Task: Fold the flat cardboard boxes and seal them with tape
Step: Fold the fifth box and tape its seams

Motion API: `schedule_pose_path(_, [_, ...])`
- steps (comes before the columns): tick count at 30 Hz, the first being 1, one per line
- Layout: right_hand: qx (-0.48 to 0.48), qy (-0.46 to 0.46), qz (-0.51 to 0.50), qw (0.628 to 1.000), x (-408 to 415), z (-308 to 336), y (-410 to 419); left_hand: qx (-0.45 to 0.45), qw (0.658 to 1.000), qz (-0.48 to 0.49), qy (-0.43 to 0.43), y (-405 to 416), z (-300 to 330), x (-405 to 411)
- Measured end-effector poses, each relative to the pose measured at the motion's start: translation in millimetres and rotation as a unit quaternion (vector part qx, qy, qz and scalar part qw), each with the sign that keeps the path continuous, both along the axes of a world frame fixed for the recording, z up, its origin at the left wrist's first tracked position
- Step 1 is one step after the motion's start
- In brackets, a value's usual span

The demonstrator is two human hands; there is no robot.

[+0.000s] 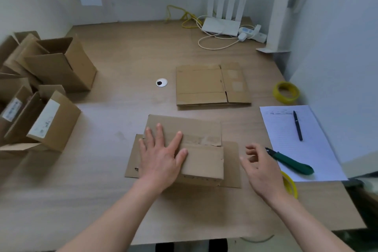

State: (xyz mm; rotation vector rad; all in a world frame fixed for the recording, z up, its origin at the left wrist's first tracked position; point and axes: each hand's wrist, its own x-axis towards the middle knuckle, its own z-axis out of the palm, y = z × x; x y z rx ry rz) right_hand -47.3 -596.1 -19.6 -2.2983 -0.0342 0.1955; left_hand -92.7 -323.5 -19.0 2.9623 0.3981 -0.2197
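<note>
Two bare hands work over a wooden desk [122, 200]. Left hand [161, 155]: fingers straight and spread, palm flat on the top flaps of a partly folded cardboard box [202, 159], pressing them down; it grips nothing. The box sits directly under these fingers, with its side flaps lying flat on the desk to either side. Right hand [259, 168]: held just right of the box and apart from it, fingers loosely curled with thumb and forefinger a little apart, holding nothing. Just beyond the right fingertips lies a green-handled cutter [292, 162], partly on a lined sheet of paper [319, 149] that also carries a black pen [298, 126]. A yellow tape roll [290, 185] shows partly from behind the right wrist; a second yellow tape roll [286, 92] lies farther off, beyond the paper. Ahead of the left fingertips, well apart from them, a flat unfolded box [212, 86] lies on the desk. Far to the left of the left hand stand several folded boxes [51, 92], some with white labels. At the far edge of the desk sits a white router [222, 25] with its cables.
</note>
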Motion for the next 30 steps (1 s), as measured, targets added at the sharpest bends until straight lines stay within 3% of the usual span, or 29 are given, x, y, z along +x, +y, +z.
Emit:
schedule_pose_path(5, [-0.180,0.021,0.122,0.976,-22,-27,-86,0.010,1.000,0.010,0.005,0,4,-1])
schedule_pose_path(10, [-0.371,0.055,0.274,0.886,-18,-43,-126,0.008,1.000,0.019,0.005,-1,5,-1])
schedule_pose_path(13, [-0.434,0.020,0.314,0.844,-14,-55,-136,0.011,1.000,0.022,0.003,-1,4,-2])
schedule_pose_path(15, [-0.436,-0.001,0.328,0.838,-8,-55,-137,0.010,1.000,0.023,0.001,-2,4,-3])
schedule_pose_path(17, [-0.332,0.003,0.299,0.895,0,-43,-128,-0.001,1.000,0.026,-0.011,-3,4,-3])
schedule_pose_path(19, [-0.129,0.063,0.222,0.965,8,-11,-107,-0.015,0.999,0.028,-0.023,-4,3,-3])
schedule_pose_path(20, [-0.031,0.079,0.187,0.979,13,8,-93,-0.023,0.999,0.028,-0.031,-5,2,-4])
schedule_pose_path(24, [0.169,0.046,0.207,0.962,24,83,-32,-0.055,0.996,0.034,-0.054,-7,0,-5])
schedule_pose_path(30, [0.255,0.066,0.278,0.924,25,114,47,-0.111,0.990,0.034,-0.085,-7,7,-5])
